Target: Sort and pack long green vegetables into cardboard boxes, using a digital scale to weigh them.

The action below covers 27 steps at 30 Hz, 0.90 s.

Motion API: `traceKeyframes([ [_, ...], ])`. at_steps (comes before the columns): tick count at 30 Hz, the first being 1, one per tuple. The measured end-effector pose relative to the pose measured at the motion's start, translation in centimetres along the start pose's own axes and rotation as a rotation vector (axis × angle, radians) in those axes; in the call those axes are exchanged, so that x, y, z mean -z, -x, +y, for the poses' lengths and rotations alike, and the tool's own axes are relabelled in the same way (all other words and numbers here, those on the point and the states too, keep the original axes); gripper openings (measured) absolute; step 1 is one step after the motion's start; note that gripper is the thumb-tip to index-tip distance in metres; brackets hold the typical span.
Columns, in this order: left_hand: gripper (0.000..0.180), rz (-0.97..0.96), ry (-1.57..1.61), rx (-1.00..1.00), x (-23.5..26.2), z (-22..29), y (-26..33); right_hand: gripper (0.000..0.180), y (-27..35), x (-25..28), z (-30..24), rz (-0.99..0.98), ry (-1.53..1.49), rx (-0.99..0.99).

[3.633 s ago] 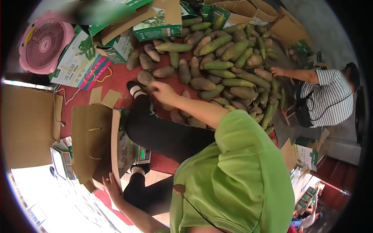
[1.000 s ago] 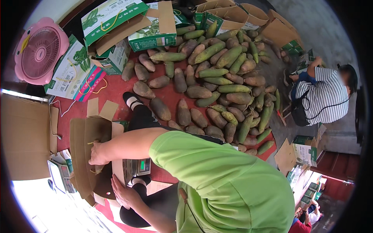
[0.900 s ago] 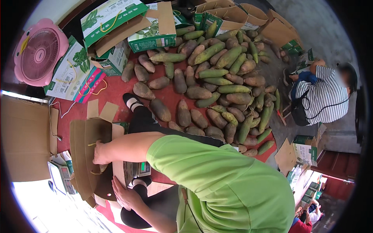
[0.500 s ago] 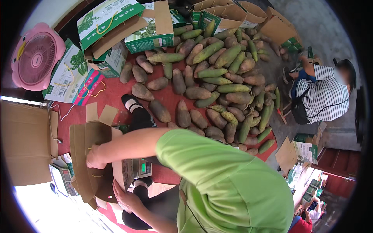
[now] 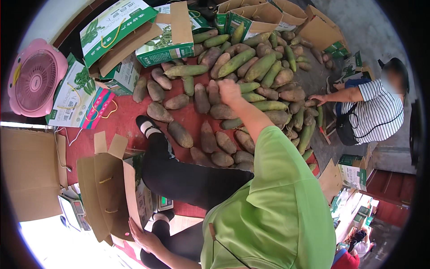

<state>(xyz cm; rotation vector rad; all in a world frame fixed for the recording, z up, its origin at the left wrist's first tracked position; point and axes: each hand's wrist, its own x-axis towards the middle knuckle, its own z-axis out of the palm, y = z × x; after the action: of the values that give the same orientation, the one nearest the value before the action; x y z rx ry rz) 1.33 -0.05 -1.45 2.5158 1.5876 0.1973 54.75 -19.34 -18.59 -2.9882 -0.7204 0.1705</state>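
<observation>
My right hand reaches into the heap of radishes on the red mat. Its fingers curl over a radish, which it mostly hides. Beside it lie a brownish radish and a green radish. My left hand grips the lower corner of an open cardboard box, fingers along its edge. Two cord loops show against the box's brown inner wall. A scale with a lit green display is partly hidden beside the box, close to my dark-trousered leg.
A pink fan and green-and-white cartons stand at the far left and back. Open brown boxes line the far side. At right, a co-worker in a striped shirt sits with a hand at the heap. Another scale stands at left.
My right hand has left the cardboard box and swung over to the radishes. My left hand stays at the box. The co-worker's arm now stretches out to the heap.
</observation>
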Motion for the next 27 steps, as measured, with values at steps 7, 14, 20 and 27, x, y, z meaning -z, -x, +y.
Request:
traceKeyframes([
  [7,0.051,0.01,0.0,-0.023,0.0,0.6,0.1,0.057,0.4,-0.8,6.8,-0.141,0.164,-0.086],
  [14,0.046,-0.01,0.005,0.013,-0.3,0.6,-0.1,0.045,-0.3,-1.1,6.4,-0.211,0.284,-0.148],
  [20,0.047,0.041,-0.01,-0.044,-0.7,-0.2,0.1,0.041,1.1,-2.0,7.5,-0.149,0.265,-0.015],
  [27,0.046,0.065,-0.001,-0.076,-1.1,-0.8,-0.1,0.054,4.3,1.4,3.7,-0.178,-0.105,0.055],
])
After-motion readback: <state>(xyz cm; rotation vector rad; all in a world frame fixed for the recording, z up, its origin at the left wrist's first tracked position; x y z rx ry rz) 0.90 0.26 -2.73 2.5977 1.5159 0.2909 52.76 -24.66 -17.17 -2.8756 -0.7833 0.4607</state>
